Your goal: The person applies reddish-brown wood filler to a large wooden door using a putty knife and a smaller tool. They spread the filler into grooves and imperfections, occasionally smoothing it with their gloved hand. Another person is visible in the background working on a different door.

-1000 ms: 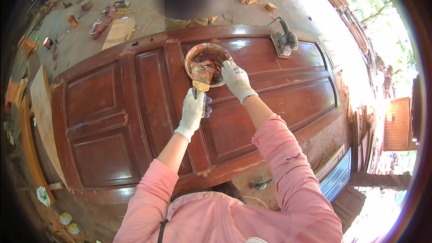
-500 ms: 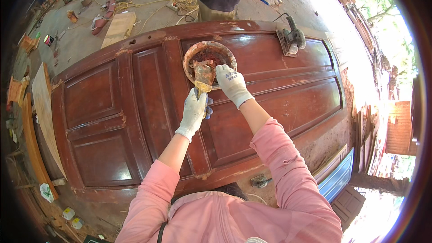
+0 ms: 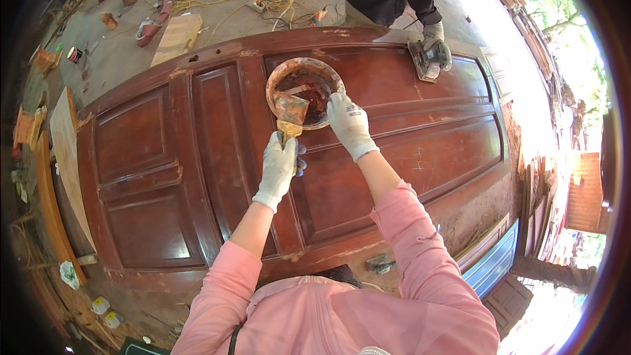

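Note:
My left hand (image 3: 277, 167), in a white knit glove, is closed around the yellow handle of a putty knife (image 3: 291, 110). Its wide, reddish-smeared blade is over the near left part of a round bowl (image 3: 273, 80). Inside the bowl is dark red-brown paste (image 3: 319, 96); a light, narrow strip shows beyond the blade, and I cannot tell what it is. My gloved right hand (image 3: 350, 126) is closed at the bowl's right rim, its fingertips partly hidden. The bowl rests on a large reddish-brown panelled wooden door (image 3: 217, 118) lying flat.
Across the door, a co-worker in dark clothes has a gloved hand (image 3: 432, 34) on a power sander (image 3: 430, 59). Yellow cords (image 3: 279, 1) tangle on the floor beyond. Boards (image 3: 69, 158) lie along the left side, and a blue panel (image 3: 491, 260) leans at the right.
The putty knife has shifted slightly left and its blade has turned. My right hand has moved slightly right, to the rim. The co-worker has moved right and taken hold of the sander.

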`<state>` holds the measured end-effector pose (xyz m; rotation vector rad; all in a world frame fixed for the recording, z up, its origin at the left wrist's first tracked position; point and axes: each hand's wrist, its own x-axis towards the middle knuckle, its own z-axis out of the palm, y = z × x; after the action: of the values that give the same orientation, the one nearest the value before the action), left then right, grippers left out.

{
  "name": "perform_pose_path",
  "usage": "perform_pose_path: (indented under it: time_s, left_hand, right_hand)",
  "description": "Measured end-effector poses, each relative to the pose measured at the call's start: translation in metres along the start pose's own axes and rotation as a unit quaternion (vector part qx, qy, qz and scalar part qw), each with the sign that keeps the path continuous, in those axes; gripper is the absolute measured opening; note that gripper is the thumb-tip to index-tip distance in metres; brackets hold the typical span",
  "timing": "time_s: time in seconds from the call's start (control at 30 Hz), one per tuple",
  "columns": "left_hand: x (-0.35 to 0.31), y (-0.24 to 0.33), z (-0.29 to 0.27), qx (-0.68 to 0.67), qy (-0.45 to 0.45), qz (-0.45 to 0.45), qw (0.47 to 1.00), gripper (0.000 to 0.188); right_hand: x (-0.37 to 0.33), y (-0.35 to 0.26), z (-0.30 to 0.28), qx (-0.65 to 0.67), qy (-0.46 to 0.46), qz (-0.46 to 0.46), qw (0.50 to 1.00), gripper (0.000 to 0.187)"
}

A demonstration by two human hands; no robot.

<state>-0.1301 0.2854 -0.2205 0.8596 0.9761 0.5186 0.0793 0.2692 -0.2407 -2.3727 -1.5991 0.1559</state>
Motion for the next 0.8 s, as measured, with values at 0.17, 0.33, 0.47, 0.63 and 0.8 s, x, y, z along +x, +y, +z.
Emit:
perform_pose_path:
  time_s: [0.17, 0.33, 0.47, 0.63, 0.8]
  left_hand:
    - [-0.003, -0.005, -0.017, 0.009, 0.020, -0.001, 1.000, 0.015]
    - [-0.011, -0.008, -0.014, -0.025, 0.008, -0.002, 1.000, 0.018]
    - [-0.014, -0.015, -0.015, -0.041, 0.005, 0.002, 0.999, 0.018]
    - [-0.007, -0.014, -0.014, -0.052, -0.006, -0.003, 0.999, 0.018]
    - [0.023, -0.012, -0.006, -0.090, -0.058, -0.049, 0.993, 0.020]
  right_hand:
    - [-0.016, 0.001, -0.014, 0.031, 0.088, -0.010, 0.996, 0.020]
    - [-0.023, 0.011, -0.008, 0.013, -0.004, 0.047, 0.999, 0.016]
    - [-0.026, 0.016, -0.003, -0.005, 0.064, 0.010, 0.998, 0.021]
    - [-0.039, 0.015, -0.003, 0.123, 0.082, 0.065, 0.987, 0.017]
    - [-0.025, 0.010, -0.002, 0.116, 0.086, 0.063, 0.987, 0.023]
